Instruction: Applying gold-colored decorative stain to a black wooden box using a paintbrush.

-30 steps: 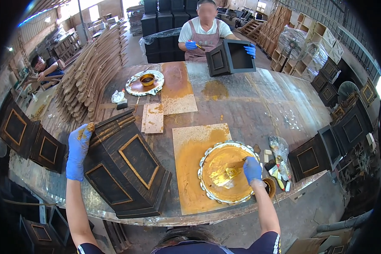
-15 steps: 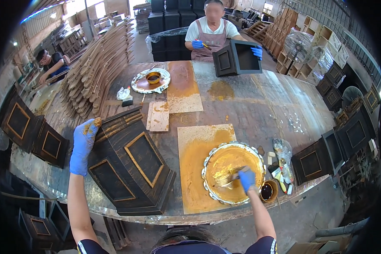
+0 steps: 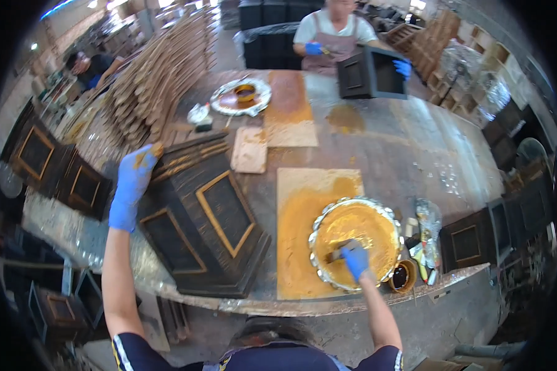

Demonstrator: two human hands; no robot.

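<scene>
My left hand (image 3: 132, 185), in a blue glove with orange stains, is closed on the top edge of a dark wooden cabinet (image 3: 185, 185) with gold-rimmed panels, which leans tilted on the table. My right hand (image 3: 355, 258), gloved in blue too, grips a paintbrush (image 3: 335, 253) whose bristles rest in a round scallop-rimmed tray (image 3: 315, 232) of golden-orange paint. Under the tray lies a paint-smeared board (image 3: 294, 247). A cup of dark liquid (image 3: 402, 276) stands at the tray's right edge.
Across the table (image 3: 408, 154) a co-worker holds a brush and a dark box (image 3: 359, 77). Stacked wooden pieces (image 3: 161, 80) rise at the far left. More dark cabinets (image 3: 37, 157) flank both sides. A second tray (image 3: 263, 102) with a bowl sits farther back. Bagged small items (image 3: 428, 226) lie right.
The whole view has shifted, with the table's contents lower-framed things now higher and more to the right. Within the tray, my right hand and the brush have moved left. My left hand keeps its hold.
</scene>
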